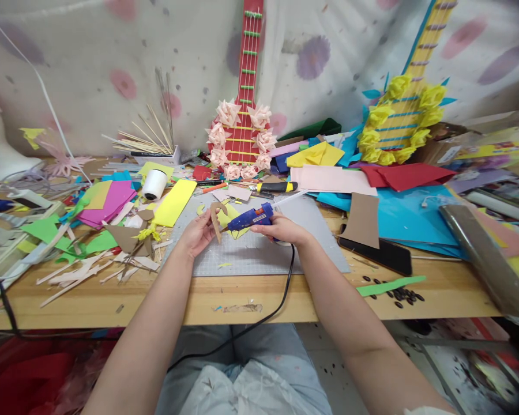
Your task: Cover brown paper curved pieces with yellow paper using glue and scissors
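Note:
Over the grey cutting mat (259, 262), my right hand (283, 229) is wrapped round a blue hot glue gun (251, 218), with a clear glue stick coming out of its back end. The gun's nozzle points left, at or very near a curved brown paper piece (216, 222). That piece is pinched between the fingers of my left hand (200, 233). Behind the gun, yellow paper shapes (229, 213) lie on the mat, partly hidden by it. I cannot tell whether the nozzle touches the brown piece.
Behind the mat stand a red paper guitar (241, 138) with pink flowers and a yellow one (395, 124). A utility knife (277, 187) lies at the mat's back edge. Paper scraps (86, 268) crowd the left; a phone (384, 257) lies right. The gun's black cord (281, 305) crosses the table's front edge.

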`<action>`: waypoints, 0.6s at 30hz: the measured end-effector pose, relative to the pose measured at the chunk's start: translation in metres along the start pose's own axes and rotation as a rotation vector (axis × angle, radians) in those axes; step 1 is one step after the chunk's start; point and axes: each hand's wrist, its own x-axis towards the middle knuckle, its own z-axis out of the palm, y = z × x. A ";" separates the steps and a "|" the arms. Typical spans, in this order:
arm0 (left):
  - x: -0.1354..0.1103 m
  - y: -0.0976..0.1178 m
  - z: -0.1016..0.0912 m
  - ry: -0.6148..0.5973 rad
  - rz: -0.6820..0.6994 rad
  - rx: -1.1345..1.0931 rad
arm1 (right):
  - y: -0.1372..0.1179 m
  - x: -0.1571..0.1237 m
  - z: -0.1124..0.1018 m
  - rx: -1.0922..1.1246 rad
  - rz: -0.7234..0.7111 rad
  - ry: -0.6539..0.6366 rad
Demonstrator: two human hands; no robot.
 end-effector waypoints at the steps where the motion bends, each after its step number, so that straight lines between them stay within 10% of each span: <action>1: 0.000 0.000 0.000 -0.003 -0.002 0.000 | 0.000 0.000 0.000 -0.001 -0.002 0.005; 18: 0.000 -0.003 -0.001 -0.044 0.004 0.058 | 0.006 0.004 0.005 -0.042 -0.019 0.119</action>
